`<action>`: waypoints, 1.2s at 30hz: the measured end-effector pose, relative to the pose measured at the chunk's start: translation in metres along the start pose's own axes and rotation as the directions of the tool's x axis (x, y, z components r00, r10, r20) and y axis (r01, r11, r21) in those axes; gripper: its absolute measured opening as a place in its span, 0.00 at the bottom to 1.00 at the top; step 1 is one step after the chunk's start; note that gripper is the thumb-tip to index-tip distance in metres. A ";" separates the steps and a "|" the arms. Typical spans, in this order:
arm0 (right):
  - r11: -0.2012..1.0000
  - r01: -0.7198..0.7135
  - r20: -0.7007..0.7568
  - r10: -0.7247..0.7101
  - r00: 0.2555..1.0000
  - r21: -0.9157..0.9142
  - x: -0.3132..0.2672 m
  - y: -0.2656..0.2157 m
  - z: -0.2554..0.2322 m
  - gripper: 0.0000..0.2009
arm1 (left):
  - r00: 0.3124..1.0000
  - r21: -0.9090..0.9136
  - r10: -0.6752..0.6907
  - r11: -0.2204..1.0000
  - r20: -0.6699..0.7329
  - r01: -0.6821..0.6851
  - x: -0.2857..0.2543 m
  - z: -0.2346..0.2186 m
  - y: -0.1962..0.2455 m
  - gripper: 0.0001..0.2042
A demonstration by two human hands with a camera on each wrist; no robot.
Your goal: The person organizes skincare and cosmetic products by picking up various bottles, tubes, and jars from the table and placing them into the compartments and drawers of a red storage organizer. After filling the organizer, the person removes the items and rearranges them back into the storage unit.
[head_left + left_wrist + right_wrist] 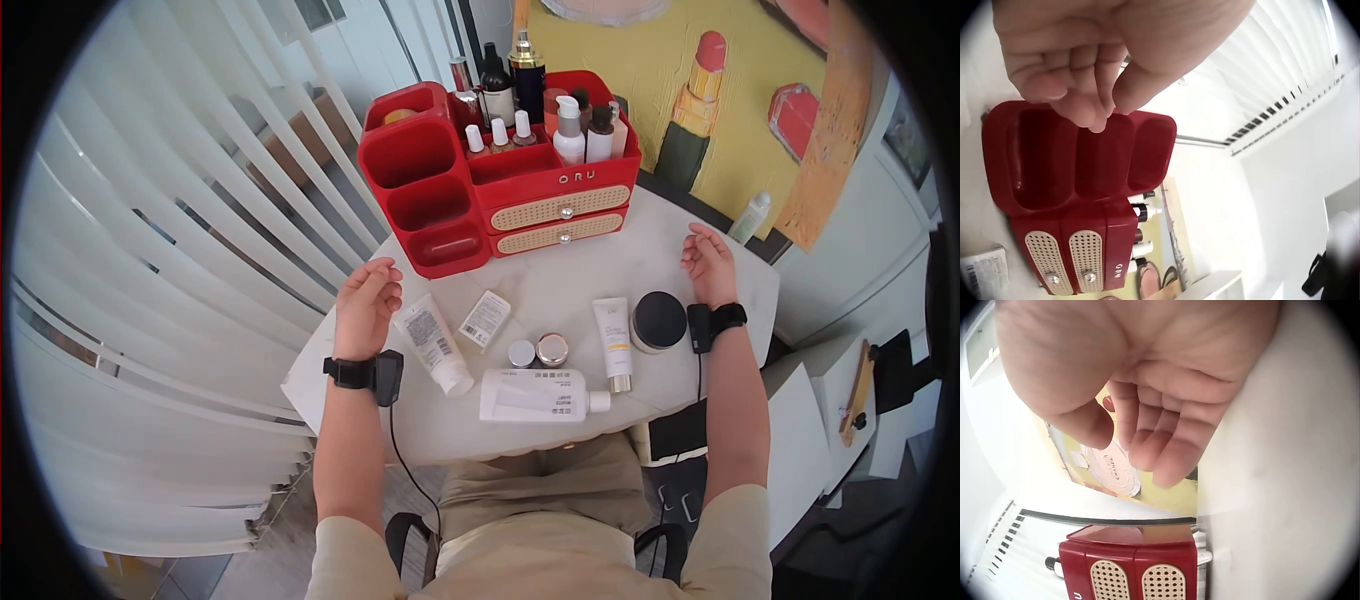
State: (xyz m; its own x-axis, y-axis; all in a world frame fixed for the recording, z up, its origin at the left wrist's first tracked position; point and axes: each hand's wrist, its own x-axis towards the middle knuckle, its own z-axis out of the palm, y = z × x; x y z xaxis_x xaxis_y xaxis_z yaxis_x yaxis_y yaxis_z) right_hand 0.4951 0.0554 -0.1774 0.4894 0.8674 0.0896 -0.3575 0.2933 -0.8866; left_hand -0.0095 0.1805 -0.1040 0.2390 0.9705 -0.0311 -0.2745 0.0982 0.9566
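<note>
My left hand (pixel 368 303) is held over the left side of the table, fingers loosely curled around nothing. Nearest to it lies a white squeeze tube (pixel 434 345) with printed text. In the left wrist view the fingertips overlap the compartments of a red cosmetics organizer (pixel 1044 162). On the right, my right hand (pixel 709 265) has its fingers loosely bent and holds nothing. A jar with a black lid (pixel 659 320) stands close to that wrist. Next to the jar lies a white tube with a gold cap (pixel 615 345).
A white bottle (pixel 535 395) lies near the front edge. Behind it are two small jars (pixel 552 349) and a small labelled white bottle (pixel 486 320). Several bottles fill the organizer's back. A small bottle (pixel 750 218) stands at the far right, before a painted board (pixel 640 60).
</note>
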 end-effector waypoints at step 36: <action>0.041 0.720 0.674 0.394 0.625 -0.692 -0.111 0.009 0.237 0.10 | 0.993 -0.337 -0.034 0.939 0.112 0.071 0.005 -0.025 -0.039 0.10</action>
State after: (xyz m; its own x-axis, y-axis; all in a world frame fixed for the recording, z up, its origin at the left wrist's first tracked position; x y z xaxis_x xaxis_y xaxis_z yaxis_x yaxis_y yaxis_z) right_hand 0.2491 0.0569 -0.0878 -0.3710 0.9286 0.0120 0.8885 0.3587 -0.2861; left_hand -0.0210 0.1871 -0.1487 0.3514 0.9357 -0.0313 -0.5547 0.2350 0.7982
